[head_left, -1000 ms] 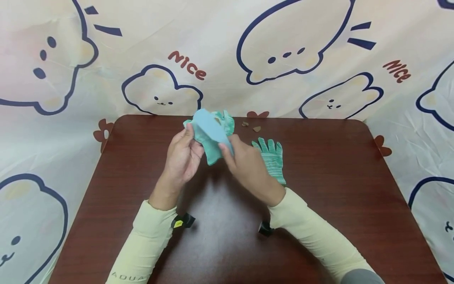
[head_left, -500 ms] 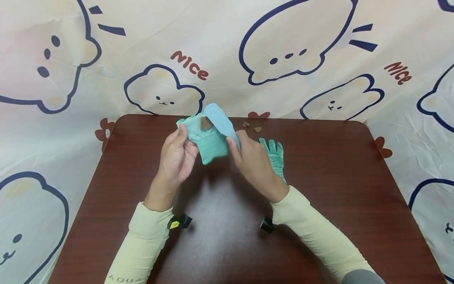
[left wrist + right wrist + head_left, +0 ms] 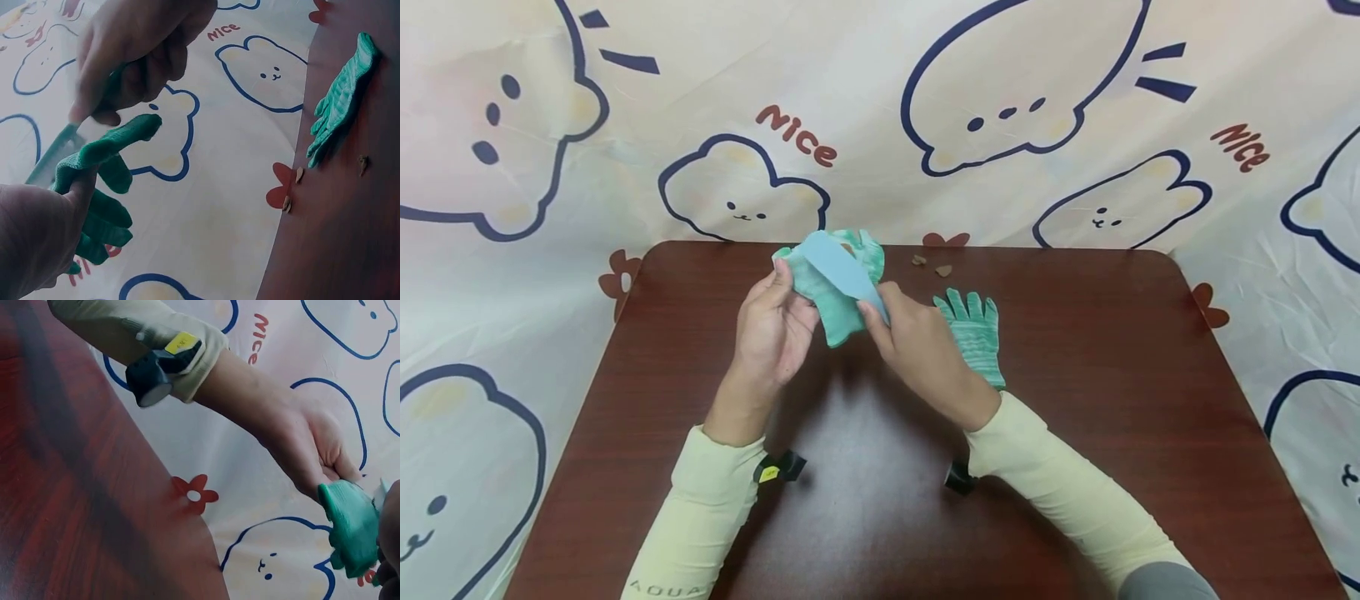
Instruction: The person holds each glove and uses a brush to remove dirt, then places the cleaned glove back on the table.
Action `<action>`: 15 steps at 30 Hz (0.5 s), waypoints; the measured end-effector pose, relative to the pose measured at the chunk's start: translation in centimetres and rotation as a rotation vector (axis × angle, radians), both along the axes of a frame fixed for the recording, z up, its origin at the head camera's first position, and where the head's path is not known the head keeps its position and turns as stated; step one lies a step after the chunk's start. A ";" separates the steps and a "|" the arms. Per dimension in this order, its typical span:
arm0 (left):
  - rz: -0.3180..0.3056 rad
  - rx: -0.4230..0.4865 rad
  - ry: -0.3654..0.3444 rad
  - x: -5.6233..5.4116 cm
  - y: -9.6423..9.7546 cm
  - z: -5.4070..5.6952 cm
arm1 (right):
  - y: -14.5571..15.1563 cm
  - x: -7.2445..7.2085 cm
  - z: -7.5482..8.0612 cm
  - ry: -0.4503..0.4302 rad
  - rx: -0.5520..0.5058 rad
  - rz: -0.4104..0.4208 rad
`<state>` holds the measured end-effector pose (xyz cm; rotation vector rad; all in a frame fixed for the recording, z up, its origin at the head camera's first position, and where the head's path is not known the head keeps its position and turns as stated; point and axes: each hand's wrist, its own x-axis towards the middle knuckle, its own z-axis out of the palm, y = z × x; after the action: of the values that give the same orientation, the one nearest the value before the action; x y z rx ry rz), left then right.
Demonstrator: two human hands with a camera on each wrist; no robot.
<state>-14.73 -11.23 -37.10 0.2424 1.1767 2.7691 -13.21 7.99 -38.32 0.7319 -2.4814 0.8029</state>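
Observation:
My left hand (image 3: 775,325) pinches the edge of a green knit glove (image 3: 831,304) between thumb and fingers, holding it up above the far part of the table. My right hand (image 3: 925,346) grips the handle end of a light-blue paddle-shaped tool (image 3: 838,265), which lies across the glove. Its flat back faces up; the underside is hidden, so its exact kind cannot be told. The tool covers most of a brown patch on the glove. In the left wrist view the fingers of the held glove (image 3: 119,140) hang loose, and the right hand (image 3: 134,62) is above them.
A second green glove (image 3: 976,333) lies flat on the brown table (image 3: 1112,350), just beyond the right forearm. Small brown crumbs (image 3: 943,271) are near the back edge. A printed cloth (image 3: 865,75) stands behind the table.
The tool lifts off toward the upper right, showing the brown patch, then comes back down over the glove. The left hand and the glove have shifted slightly left.

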 end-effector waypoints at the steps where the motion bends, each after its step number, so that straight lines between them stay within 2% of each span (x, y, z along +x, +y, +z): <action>1: 0.004 0.004 -0.003 0.0 -0.1 0.0 | 0.2 -0.1 0.0 -0.012 -0.008 -0.009; 8: 0.004 -0.001 -0.005 0.0 -0.3 0.1 | 0.9 -0.4 0.7 -0.122 -0.072 -0.089; 11: -0.004 -0.029 -0.006 0.0 0.0 0.0 | 0.5 -0.1 1.0 -0.141 -0.075 -0.061; 15: -0.025 -0.038 -0.006 0.0 0.5 0.0 | -0.3 0.3 1.0 -0.138 -0.030 0.009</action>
<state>-14.78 -10.72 -37.14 0.2436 1.2157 2.7214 -12.93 7.74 -37.27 0.6995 -2.5831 0.9199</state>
